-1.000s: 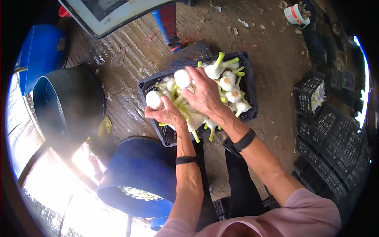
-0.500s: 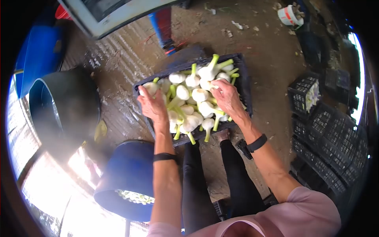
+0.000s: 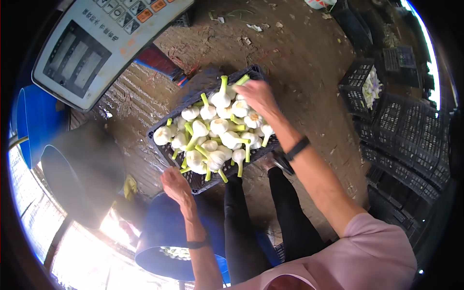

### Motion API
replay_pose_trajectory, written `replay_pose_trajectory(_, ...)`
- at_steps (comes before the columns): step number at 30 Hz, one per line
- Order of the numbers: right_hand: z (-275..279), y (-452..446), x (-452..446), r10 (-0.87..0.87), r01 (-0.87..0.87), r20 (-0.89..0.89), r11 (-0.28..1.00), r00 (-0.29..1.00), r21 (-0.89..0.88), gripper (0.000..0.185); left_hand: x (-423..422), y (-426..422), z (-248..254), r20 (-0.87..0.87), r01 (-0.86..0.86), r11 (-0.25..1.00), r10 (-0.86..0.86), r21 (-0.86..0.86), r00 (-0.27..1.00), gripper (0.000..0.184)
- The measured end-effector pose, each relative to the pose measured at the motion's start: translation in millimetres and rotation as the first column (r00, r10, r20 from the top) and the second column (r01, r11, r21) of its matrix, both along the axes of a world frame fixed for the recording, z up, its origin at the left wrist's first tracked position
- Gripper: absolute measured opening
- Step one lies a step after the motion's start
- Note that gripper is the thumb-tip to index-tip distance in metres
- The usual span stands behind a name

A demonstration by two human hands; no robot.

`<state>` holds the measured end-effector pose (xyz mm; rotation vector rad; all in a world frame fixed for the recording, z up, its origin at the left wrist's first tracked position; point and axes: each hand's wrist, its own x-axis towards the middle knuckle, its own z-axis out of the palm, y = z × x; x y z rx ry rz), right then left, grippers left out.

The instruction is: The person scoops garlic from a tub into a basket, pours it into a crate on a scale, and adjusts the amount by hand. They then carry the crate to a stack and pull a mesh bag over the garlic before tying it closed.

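Note:
A black plastic crate (image 3: pixel 208 186) full of white garlic bulbs (image 3: pixel 219 126) with short green stems sits tilted in front of my legs. My right hand (image 3: pixel 258 100) is over its far right corner, fingers closed around a garlic bulb beside a green stem; the hand is slightly blurred and covers most of that bulb. Off the crate's near left corner is my left hand (image 3: pixel 177 186), its fingers loosely bent and apart, with nothing visible in them. Other bulbs lie piled in the crate, stems pointing various ways.
A scale with a display and keypad (image 3: pixel 77 58) stands at the upper left. Blue barrels (image 3: pixel 159 232) and a dark tub (image 3: pixel 82 169) are on the left; one barrel holds pale pieces. Stacked black crates (image 3: pixel 401 140) line the right. The floor (image 3: pixel 309 82) looks wet and littered.
My left hand has left the crate's left side and moved back toward me. My right hand has shifted to the far right corner. The view has turned, showing more of the scale.

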<state>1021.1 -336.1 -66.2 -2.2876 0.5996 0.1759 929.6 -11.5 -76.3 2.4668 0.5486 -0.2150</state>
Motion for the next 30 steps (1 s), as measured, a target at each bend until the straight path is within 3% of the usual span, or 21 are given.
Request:
replay_pose_trajectory(1, -11.3, 11.2, 13.9, 0.086, -0.087, 0.097, 0.996, 0.992, 0.008, 0.047, -6.9, -10.6, 5.9, 0.068, 0.065, 0.998, -0.063, -0.025, 0.996, 0.014)
replay_pose_trajectory(2, -19.5, 18.7, 33.7, 0.063, -0.086, -0.254, 0.993, 0.965, -0.083, 0.043, -14.0, -21.5, 12.9, 0.135, 0.132, 0.99, -0.125, -0.045, 0.983, 0.01)
replay_pose_trajectory(3, -38.6, 22.2, 40.4, 0.086, -0.087, -0.273, 0.996, 0.958, 0.008, 0.037, -16.2, -33.8, 20.9, 0.211, 0.2, 0.975, -0.176, -0.094, 0.961, 0.01)
replay_pose_trajectory(4, -41.7, 22.0, 41.6, 0.081, -0.081, -0.278, 0.997, 0.957, 0.011, 0.037, -21.0, -45.0, 24.3, 0.183, 0.223, 0.964, -0.196, -0.143, 0.963, 0.014)
replay_pose_trajectory(6, -44.0, 22.2, 41.3, -0.186, 0.235, -0.314, 0.964, 0.931, 0.128, 0.028, -27.2, -72.5, 34.1, -0.072, 0.121, 0.959, -0.143, -0.255, 0.987, 0.027)
replay_pose_trajectory(7, -34.7, 13.9, 31.7, -0.363, 0.46, -0.288, 0.768, 0.886, 0.446, 0.021, -33.3, -79.6, 28.0, -0.064, 0.155, 0.959, -0.175, -0.236, 0.983, 0.032)
replay_pose_trajectory(9, -14.0, -9.4, 12.0, -0.51, 0.625, -0.395, 0.433, 0.764, 0.65, 0.011, -43.2, -90.8, 12.6, -0.046, 0.17, 0.946, -0.19, -0.275, 0.981, 0.045)
replay_pose_trajectory(10, -15.3, -20.9, -3.4, -0.58, 0.66, -0.441, 0.238, 0.685, 0.712, 0.008, -45.0, -96.6, 9.1, -0.072, 0.077, 0.929, -0.11, -0.361, 0.991, 0.046)
replay_pose_trajectory(12, -22.5, -30.4, -31.4, -0.614, 0.644, -0.515, -0.015, 0.598, 0.765, 0.008, -46.5, -102.3, 4.1, 0.0, 0.119, 0.941, -0.125, -0.317, 0.992, 0.045)
replay_pose_trajectory(13, -31.3, -34.2, -40.0, -0.612, 0.644, -0.514, -0.01, 0.601, 0.765, 0.008, -47.7, -103.4, 2.0, 0.001, 0.115, 0.941, -0.121, -0.32, 0.993, 0.045)
replay_pose_trajectory(15, -47.0, -31.1, -50.5, -0.677, 0.496, -0.602, -0.384, 0.423, 0.779, 0.005, -49.7, -97.0, 0.9, -0.026, 0.085, 0.927, -0.102, -0.364, 0.994, 0.044)
replay_pose_trajectory(19, -58.8, -38.2, -50.2, -0.578, 0.347, -0.677, -0.585, 0.456, 0.733, 0.014, -48.5, -83.0, 2.4, -0.061, 0.164, 0.915, -0.2, -0.369, 0.978, 0.043)
replay_pose_trajectory(22, -66.4, -42.8, -41.1, -0.549, 0.534, -0.773, -0.57, 0.318, 0.624, 0.02, -46.0, -84.4, 3.9, -0.072, 0.109, 0.892, -0.156, -0.439, 0.985, 0.044)
replay_pose_trajectory(23, -58.2, -44.6, -34.8, -0.452, 0.687, -0.784, -0.403, 0.425, 0.605, 0.016, -44.9, -85.0, 2.1, -0.019, 0.146, 0.895, -0.169, -0.423, 0.985, 0.046)
replay_pose_trajectory(24, -47.4, -42.9, -37.5, -0.448, 0.689, -0.787, -0.404, 0.425, 0.602, 0.016, -44.8, -84.7, 1.6, -0.022, 0.143, 0.897, -0.167, -0.419, 0.986, 0.046)
replay_pose_trajectory(25, -34.2, -42.9, -42.7, -0.44, 0.814, -0.735, -0.014, 0.517, 0.581, 0.013, -45.0, -85.1, 1.2, -0.046, 0.132, 0.895, -0.167, -0.426, 0.985, 0.047)
replay_pose_trajectory(26, -19.1, -41.2, -40.5, -0.389, 0.79, -0.692, 0.386, 0.607, 0.476, 0.011, -43.2, -86.5, 1.7, -0.065, 0.118, 0.893, -0.162, -0.434, 0.985, 0.047)
replay_pose_trajectory(27, -13.1, -42.7, -36.6, -0.372, 0.764, -0.713, 0.539, 0.594, 0.355, 0.025, -41.6, -86.4, 1.8, -0.1, 0.105, 0.9, -0.162, -0.423, 0.982, 0.047)
replay_pose_trajectory(28, -7.2, -43.2, -34.2, -0.366, 0.757, -0.71, 0.546, 0.601, 0.359, 0.025, -39.6, -83.8, 0.8, -0.094, 0.099, 0.901, -0.153, -0.422, 0.984, 0.047)
replay_pose_trajectory(29, -1.5, -43.4, -33.0, -0.303, 0.522, -0.664, 0.839, 0.683, 0.154, 0.025, -36.7, -79.2, -1.0, -0.111, 0.092, 0.882, -0.161, -0.462, 0.981, 0.046)
replay_pose_trajectory(30, 3.2, -42.7, -32.8, -0.208, 0.198, -0.641, 0.976, 0.739, -0.089, 0.026, -35.7, -74.3, -2.9, -0.128, 0.084, 0.861, -0.17, -0.501, 0.977, 0.045)
